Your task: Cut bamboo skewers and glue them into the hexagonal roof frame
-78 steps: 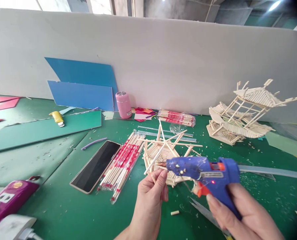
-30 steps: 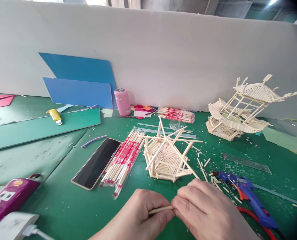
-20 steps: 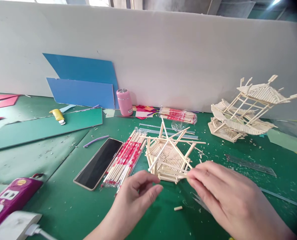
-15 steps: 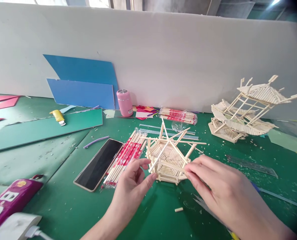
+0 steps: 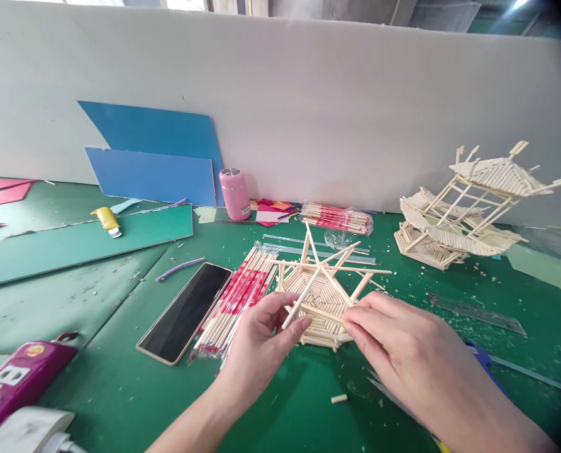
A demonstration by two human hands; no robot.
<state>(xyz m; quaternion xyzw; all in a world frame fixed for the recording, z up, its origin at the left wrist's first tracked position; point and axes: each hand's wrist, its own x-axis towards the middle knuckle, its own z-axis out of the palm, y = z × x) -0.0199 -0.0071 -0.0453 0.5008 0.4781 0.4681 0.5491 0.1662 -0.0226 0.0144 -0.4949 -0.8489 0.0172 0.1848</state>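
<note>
Since the glue gun went down, we have brought both hands onto the stick frame (image 5: 319, 301): left hand (image 5: 261, 343) pinching its 7 o'clock edge, right hand (image 5: 403, 352) pressing a short stick (image 5: 322, 313) inside. Roof spokes remain unfilled; the finished pagoda (image 5: 464, 211) stands at 2 o'clock.

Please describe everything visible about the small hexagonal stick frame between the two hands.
The stick frame is a low hexagon of pale wooden sticks, laid in rings narrowing toward the middle. Longer sticks cross over it and jut past its rim. It rests on the green mat. The left hand touches its near left edge; the right hand pinches a stick at its near right edge.
</note>
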